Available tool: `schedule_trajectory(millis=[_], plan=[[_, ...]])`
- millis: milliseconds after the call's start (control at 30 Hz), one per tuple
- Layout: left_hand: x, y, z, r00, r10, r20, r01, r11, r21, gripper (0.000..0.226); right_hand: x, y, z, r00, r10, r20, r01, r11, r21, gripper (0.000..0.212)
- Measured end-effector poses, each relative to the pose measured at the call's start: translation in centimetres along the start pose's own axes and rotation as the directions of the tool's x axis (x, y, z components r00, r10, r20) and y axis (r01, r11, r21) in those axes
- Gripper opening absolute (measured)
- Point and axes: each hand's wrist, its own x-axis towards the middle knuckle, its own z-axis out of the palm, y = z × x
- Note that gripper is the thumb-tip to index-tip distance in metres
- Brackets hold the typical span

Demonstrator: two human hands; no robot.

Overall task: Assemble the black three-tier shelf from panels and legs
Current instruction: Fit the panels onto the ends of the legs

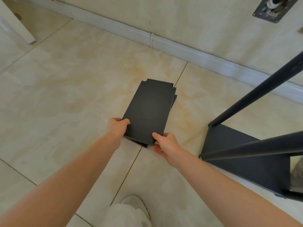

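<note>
Tiled floor (65, 95) is the work area. At right sits the part-built shelf: one black base panel (237, 153) w/ long legs (254, 95) fixed at its corners & running out of view, prob. parked there to take the next tier. Mid-floor, well apart from it, is a small stack of panels. The top panel (149, 108) has notched far corners, presumably for the legs. The lower panel (175, 97) peeks out at the right & near edges. Left hand (117, 128) grips the top panel's near-left corner, thumb on top, fingers hidden beneath. Right hand (165, 143) pinches the near-right corner likewise. Two hands likely keep it level as it's taken off the stack.
</note>
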Motion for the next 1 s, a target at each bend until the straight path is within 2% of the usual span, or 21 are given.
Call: schedule_trajectory(millis=[100, 233, 300, 633, 733, 900, 1000], plan=[[-0.8, 0.9, -1.0, 0.982, -0.124, 0.141, 0.147, 0.975, -0.169, 0.007, -1.1, -0.6, -1.1, 1.000, -0.004, 0.026, 0.000, 0.986, 0.166, 0.027], [-1.8, 1.9, -2.0, 0.946, -0.106, 0.307, 0.173, 0.964, -0.200, 0.037, -2.8, -2.8, -2.5, 0.995, -0.033, 0.092, -0.003, 0.931, 0.365, 0.019], [-2.6, 2.5, -2.3, 0.936, -0.086, 0.342, 0.171, 0.959, -0.227, 0.040, -3.9, -3.9, -2.9, 0.994, -0.047, 0.098, 0.006, 0.923, 0.384, 0.015], [-9.0, 7.1, -5.3, 0.894, -0.014, 0.447, 0.127, 0.967, -0.223, 0.020, -12.8, -7.7, -4.9, 0.970, -0.238, 0.057, 0.215, 0.941, 0.263, 0.030], [-11.4, 8.6, -6.6, 0.877, 0.003, 0.481, 0.100, 0.977, -0.188, 0.024, -16.7, -8.5, -5.8, 0.945, -0.319, 0.071, 0.295, 0.926, 0.234, 0.025], [-16.9, 11.2, -7.8, 0.827, 0.053, 0.559, 0.032, 0.990, -0.141, 0.034, -24.1, -10.0, -8.2, 0.861, -0.506, 0.054, 0.508, 0.861, -0.015, 0.017], [-20.5, 12.8, -7.9, 0.803, 0.157, 0.574, -0.031, 0.974, -0.223, 0.031, -29.0, -11.3, -10.5, 0.791, -0.609, 0.061, 0.610, 0.776, -0.160, 0.018]])
